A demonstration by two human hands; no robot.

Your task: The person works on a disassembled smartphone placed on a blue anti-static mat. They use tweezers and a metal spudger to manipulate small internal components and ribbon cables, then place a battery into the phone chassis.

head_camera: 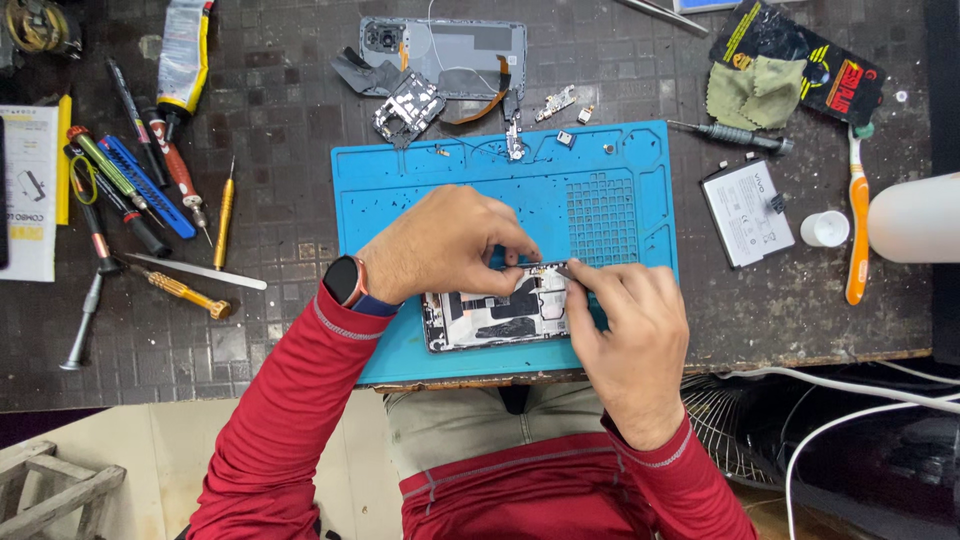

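Here the left hand (445,245) presses down on the opened phone (497,318) that lies on the blue mat (400,190) at the near table (280,100) edge, probably to keep it from sliding, with its grip narrow, fingertips pinched at the phone's upper edge. The right hand (632,335) has its grip closed around a thin dark tool (572,268), whose tip meets the same edge. Around the mat I count one back cover (470,50), one white battery (747,212), one orange toothbrush (858,230) and two yellow-handled screwdrivers (225,215) on the left
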